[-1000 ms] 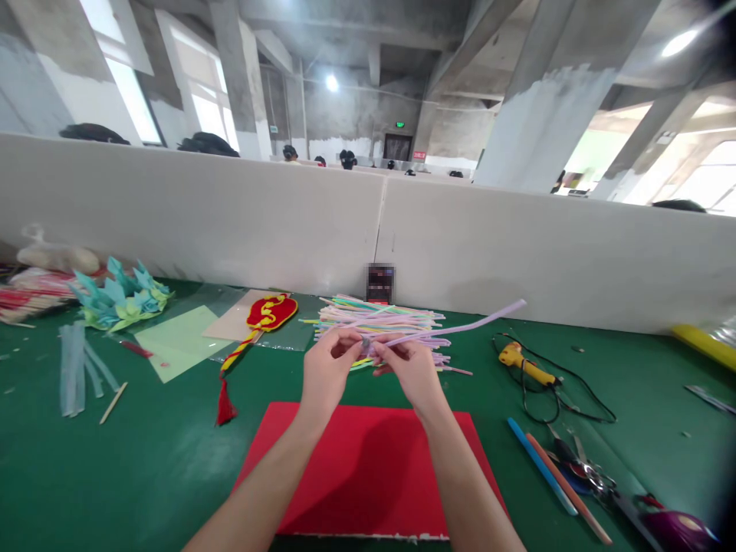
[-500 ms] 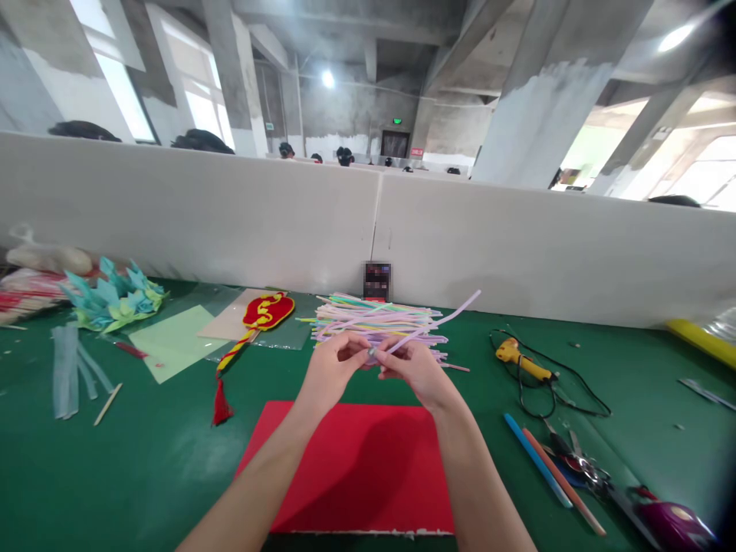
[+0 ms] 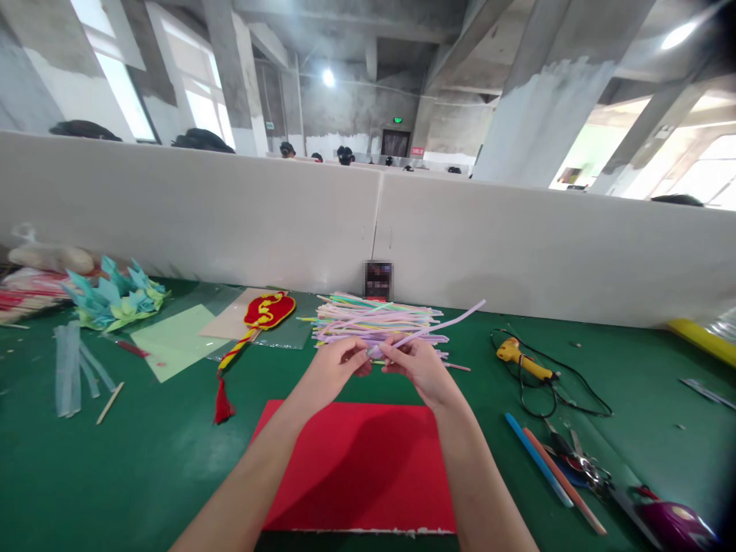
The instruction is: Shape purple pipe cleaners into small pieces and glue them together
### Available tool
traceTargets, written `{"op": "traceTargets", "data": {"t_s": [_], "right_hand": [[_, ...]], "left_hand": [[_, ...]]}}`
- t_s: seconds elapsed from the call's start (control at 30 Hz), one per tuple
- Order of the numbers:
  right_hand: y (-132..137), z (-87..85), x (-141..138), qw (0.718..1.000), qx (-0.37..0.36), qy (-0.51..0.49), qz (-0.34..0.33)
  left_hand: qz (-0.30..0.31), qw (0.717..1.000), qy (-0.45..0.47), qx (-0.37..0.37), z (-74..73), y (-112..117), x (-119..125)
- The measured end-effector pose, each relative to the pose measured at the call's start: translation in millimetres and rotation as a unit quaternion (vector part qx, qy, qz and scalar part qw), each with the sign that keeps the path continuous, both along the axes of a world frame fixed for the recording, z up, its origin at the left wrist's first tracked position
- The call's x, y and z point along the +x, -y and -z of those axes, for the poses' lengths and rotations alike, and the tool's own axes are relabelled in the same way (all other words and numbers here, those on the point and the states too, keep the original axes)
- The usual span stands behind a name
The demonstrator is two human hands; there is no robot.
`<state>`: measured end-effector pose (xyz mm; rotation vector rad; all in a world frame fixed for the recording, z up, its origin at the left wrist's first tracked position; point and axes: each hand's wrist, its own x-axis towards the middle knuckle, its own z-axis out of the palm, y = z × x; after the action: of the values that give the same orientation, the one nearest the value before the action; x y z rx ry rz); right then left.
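A lilac pipe cleaner [image 3: 451, 320] is pinched between both hands above the far edge of the red board [image 3: 356, 468]. My left hand [image 3: 338, 369] is closed, thumb and forefinger on its near, bent end. Close beside it, my right hand [image 3: 418, 369] grips the same strand, whose long free end sticks out to the upper right. The fingertips partly hide the small bent part. Just behind the hands lies a pile of pastel pipe cleaners [image 3: 345, 318].
Left are a red-and-yellow tasselled fan [image 3: 269, 310], green paper [image 3: 172, 341], a teal paper flower piece [image 3: 118, 299] and clear strips [image 3: 67, 372]. Right lie a yellow glue gun [image 3: 523, 360] with its cord, blue [image 3: 537, 458] and orange sticks, and scissors [image 3: 583, 464]. A white partition [image 3: 230, 215] stands behind.
The free end of the lilac pipe cleaner has dipped slightly and shifted right. My fingers have adjusted their hold a little at the bent end; both hands stay in nearly the same place.
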<state>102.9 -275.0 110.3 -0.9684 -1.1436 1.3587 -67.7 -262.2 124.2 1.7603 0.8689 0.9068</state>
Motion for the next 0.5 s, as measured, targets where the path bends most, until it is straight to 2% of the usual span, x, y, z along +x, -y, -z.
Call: {"op": "traceTargets", "data": {"t_s": [0.23,0.33,0.5], "right_hand": [[2.5,-3.8,-3.7,1.0,0.003,0.026,0.01],[2.6,-4.1,-3.3,0.998,0.013,0.05,0.02],[0.0,0.4,-1.5,0.997,0.016,0.071,0.033]], "left_hand": [[-0.072,0.997,-0.005,0.039,1.8,0.0,4.1],[-0.098,0.99,-0.043,0.095,-0.4,4.3,5.8],[-0.069,0.973,-0.138,0.174,-3.6,10.2,7.2]]}}
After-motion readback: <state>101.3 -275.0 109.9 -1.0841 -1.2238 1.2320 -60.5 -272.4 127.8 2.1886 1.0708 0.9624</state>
